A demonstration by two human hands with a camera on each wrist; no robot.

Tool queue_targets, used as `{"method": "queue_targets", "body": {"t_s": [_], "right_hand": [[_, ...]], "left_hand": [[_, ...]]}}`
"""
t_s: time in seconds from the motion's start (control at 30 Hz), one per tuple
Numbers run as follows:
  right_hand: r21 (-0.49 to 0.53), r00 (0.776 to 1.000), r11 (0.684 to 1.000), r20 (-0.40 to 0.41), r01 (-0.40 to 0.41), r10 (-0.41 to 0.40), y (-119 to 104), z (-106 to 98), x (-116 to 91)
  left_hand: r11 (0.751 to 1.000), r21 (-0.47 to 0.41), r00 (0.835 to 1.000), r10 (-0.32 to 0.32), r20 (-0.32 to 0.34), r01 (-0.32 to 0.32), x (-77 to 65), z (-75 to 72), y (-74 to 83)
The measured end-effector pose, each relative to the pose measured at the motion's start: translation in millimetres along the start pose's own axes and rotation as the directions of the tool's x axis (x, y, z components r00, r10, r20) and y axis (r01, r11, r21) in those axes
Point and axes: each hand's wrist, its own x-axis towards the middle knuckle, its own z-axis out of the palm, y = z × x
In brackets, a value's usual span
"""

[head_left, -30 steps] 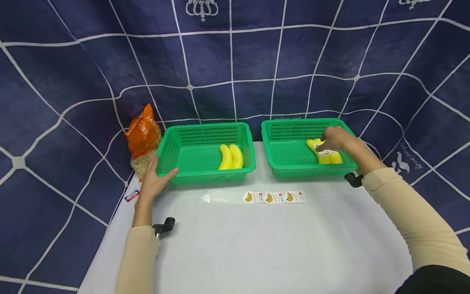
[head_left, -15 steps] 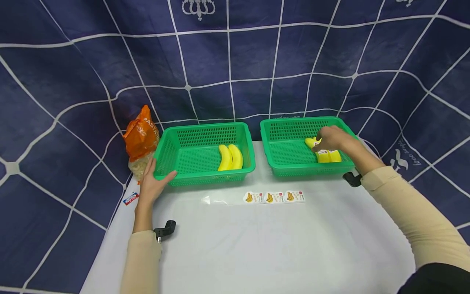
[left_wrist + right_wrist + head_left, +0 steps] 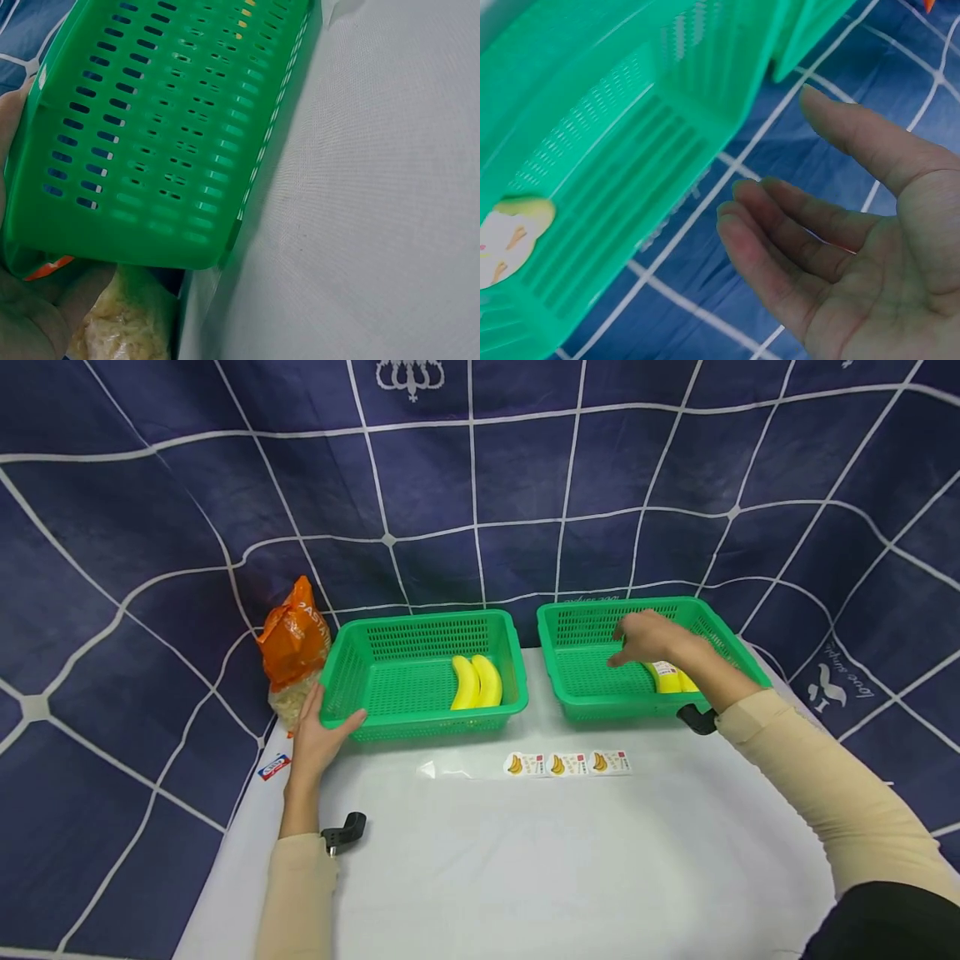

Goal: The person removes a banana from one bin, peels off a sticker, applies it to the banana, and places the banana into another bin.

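Curtain (image 3: 517, 477): navy, ahead of you.
Left hand (image 3: 318, 739): spread at green basket (image 3: 420, 724).
Right hand (image 3: 647, 637): thumb and fingers apart, bananas (image 3: 667, 682) at its right.

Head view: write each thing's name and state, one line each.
Left basket: upright
Right basket: upright
Left bananas: side by side, no labels visible
Right bananas: label visible, partly hidden
Stickers: three, flat in a row
Orange bag: filled
Left hand: spread at left basket's corner
Right hand: empty, loosely curved
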Motion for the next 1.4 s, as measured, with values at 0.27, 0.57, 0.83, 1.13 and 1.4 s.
{"method": "queue_targets", "body": {"t_s": [0.27,0.57,0.83,1.13,1.4], "right_hand": [[-0.009,0.998,0.998,0.037,0.054,-0.054,-44,-2,17],[-0.027,0.985,0.987,0.069,0.160,-0.158,-103,-16,53],[0.040,0.977,0.980,0.085,0.193,-0.196,-142,-23,90],[0.111,0.975,0.983,0.154,0.146,-0.163,-158,-15,141],[0.279,0.978,0.954,0.140,0.113,-0.156,-163,-2,179]], "left_hand": [[1.000,0.011,1.000,-0.019,0.013,0.019,0.4,-0.7,-2.2],[1.000,-0.026,1.000,-0.010,0.028,0.011,1.8,-3.1,0.6],[0.999,-0.044,1.000,-0.005,0.030,0.006,1.5,-2.8,-1.2],[0.999,-0.034,0.999,-0.018,0.042,0.019,-1.0,-1.3,-1.2],[1.000,-0.008,0.999,-0.019,0.034,0.020,1.4,-3.3,1.4]]}}
